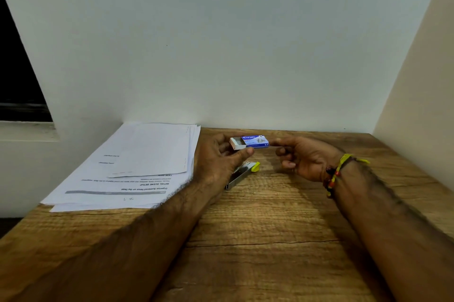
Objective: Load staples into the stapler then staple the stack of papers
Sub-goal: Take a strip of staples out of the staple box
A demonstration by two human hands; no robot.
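Mid loading step, staples not in yet. Staple box (250, 141) up off desk (270, 240), pinched by left hand (218, 161) at tray end, steadied by right hand (302, 156) fingertips at sleeve end; tray slid partway out. Stapler (242, 175) lying below hands, apparently opened up. Paper stack (127, 166) parked left, unstapled. Next up, probably: fish strip out, drop into stapler channel.

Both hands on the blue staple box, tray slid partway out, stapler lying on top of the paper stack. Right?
Not quite. The head view shows the stapler lying on the wooden table beside the paper stack, not on it. Left hand and right hand hold the staple box, tray partway out.
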